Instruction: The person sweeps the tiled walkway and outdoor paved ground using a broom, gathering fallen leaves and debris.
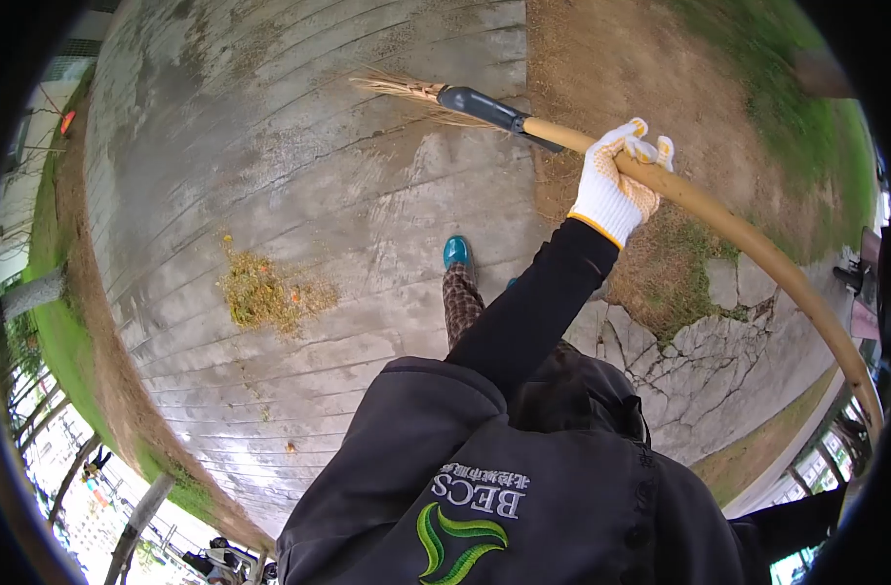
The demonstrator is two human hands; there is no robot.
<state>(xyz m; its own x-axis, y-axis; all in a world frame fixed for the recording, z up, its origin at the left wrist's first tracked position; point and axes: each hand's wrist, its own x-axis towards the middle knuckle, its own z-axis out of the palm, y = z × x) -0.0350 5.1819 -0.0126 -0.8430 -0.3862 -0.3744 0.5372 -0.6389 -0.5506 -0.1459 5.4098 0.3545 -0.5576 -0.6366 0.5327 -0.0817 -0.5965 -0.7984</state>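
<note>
My left hand (621, 180), in a white knitted glove with yellow grip dots, is at the upper right, closed round the tan handle of a broom (738, 229), with some fingertips lifted off it. The handle curves down to the right edge of the view. Dark material binds the broom's straw bristles (397, 88), which point left over the pavement. My right sleeve (796, 531) reaches the lower right edge near the handle's far end; my right hand is too hidden there to make out.
A pile of yellowish plant debris (270, 288) lies on the grey pavement (358, 214) at left. My teal shoe (455, 252) is near the middle. Bare soil (621, 68), grass and cracked paving (689, 356) lie right. Tree trunks (138, 522) stand lower left; part of a person (867, 278) shows right.
</note>
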